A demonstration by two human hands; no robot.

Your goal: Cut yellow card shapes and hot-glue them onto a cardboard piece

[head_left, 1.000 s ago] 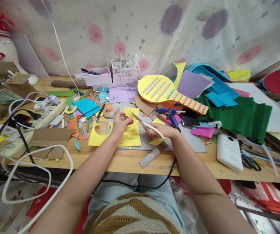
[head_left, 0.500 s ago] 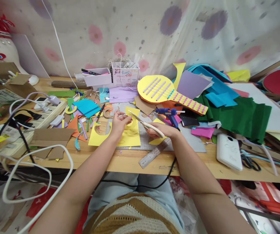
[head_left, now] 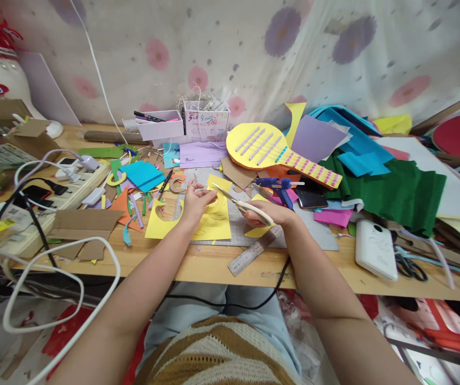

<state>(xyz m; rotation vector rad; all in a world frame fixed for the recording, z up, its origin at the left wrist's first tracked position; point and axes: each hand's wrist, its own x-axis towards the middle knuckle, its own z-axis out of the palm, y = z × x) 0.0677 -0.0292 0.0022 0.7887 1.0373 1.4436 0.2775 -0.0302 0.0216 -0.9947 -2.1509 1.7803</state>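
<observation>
My left hand [head_left: 198, 206] is closed in a pinch on a small curved piece of yellow paper [head_left: 214, 203]. Beneath it a larger yellow sheet [head_left: 216, 229], with a rounded cutout and pencil curves, lies on a grey cutting mat [head_left: 314, 235]. My right hand [head_left: 270, 212] grips scissors [head_left: 259, 212] by their pale handles. The blades are slightly apart and point left, close to the left fingertips and the yellow piece. Another yellow scrap [head_left: 257, 232] and a metal ruler [head_left: 250, 255] lie under and in front of the right hand.
Behind the hands rests a yellow paper guitar [head_left: 256, 144], with a blue glue gun [head_left: 275, 185] below it. Paper scraps and a power strip [head_left: 69, 198] with cables crowd the left. Green crepe paper [head_left: 398, 195], a white power bank [head_left: 375, 249] and black scissors [head_left: 411, 266] lie right.
Almost nothing differs. The scissors and right hand have shifted very slightly to the right, and the left hand keeps its pinch on the yellow piece.
</observation>
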